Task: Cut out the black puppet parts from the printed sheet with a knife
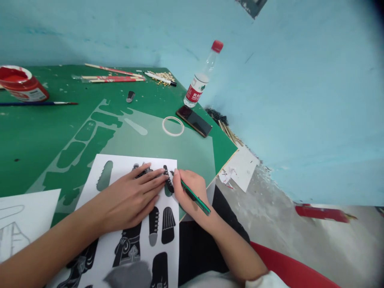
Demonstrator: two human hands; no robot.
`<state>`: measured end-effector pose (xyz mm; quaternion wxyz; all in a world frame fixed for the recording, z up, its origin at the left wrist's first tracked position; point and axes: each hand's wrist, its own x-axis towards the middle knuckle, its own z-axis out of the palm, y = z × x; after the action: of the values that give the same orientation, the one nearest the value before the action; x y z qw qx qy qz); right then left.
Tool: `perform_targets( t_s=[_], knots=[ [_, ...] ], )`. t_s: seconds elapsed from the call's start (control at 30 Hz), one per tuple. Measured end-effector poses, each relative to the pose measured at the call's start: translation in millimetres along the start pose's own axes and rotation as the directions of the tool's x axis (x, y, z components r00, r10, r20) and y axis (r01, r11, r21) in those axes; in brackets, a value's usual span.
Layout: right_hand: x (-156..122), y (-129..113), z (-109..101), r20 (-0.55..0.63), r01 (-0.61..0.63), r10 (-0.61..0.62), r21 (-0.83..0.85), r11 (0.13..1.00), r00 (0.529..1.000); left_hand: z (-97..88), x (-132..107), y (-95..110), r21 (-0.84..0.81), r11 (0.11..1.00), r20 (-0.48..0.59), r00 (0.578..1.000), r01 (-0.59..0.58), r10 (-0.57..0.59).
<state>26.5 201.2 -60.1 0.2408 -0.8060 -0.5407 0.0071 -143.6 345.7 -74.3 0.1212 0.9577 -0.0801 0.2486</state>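
A white sheet printed with black figure shapes (pixel 129 244) lies on a clear plastic film over the green table (pixel 36 132). My left hand (pixel 132 198) rests flat on the sheet, fingers stretched out and pressing the paper beside a small black shape (pixel 168 182). My right hand (pixel 189 192) is closed round a green-handled craft knife (pixel 196 199), its tip at that black shape near the sheet's upper right corner. One oval hole (pixel 105 176) is cut out of the sheet at its upper left.
A red paint tub (pixel 21 83) and a brush (pixel 39 103) sit at the far left. A tape ring (pixel 173 126), a phone (pixel 194 121) and a red-capped bottle (pixel 202 76) stand near the right edge. Sticks and a pen (pixel 160 78) lie at the back. A red seat (pixel 294 272) is below.
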Motion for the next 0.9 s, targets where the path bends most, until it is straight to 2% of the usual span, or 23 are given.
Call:
perform_targets(
  t_s=[0.37,0.9],
  knots=[
    [-0.1,-1.1,-0.5,0.009,0.060,-0.059,-0.130,0.990,0.998,0.2,-0.7,-1.6,-0.025,0.999,-0.016,0.999,0.029,-0.029],
    [-0.2,-0.7,0.3,0.011,0.060,-0.059,-0.119,0.991,0.998,-1.8,1.2,-1.6,0.000,1.000,-0.017,1.000,0.009,-0.009]
  ],
)
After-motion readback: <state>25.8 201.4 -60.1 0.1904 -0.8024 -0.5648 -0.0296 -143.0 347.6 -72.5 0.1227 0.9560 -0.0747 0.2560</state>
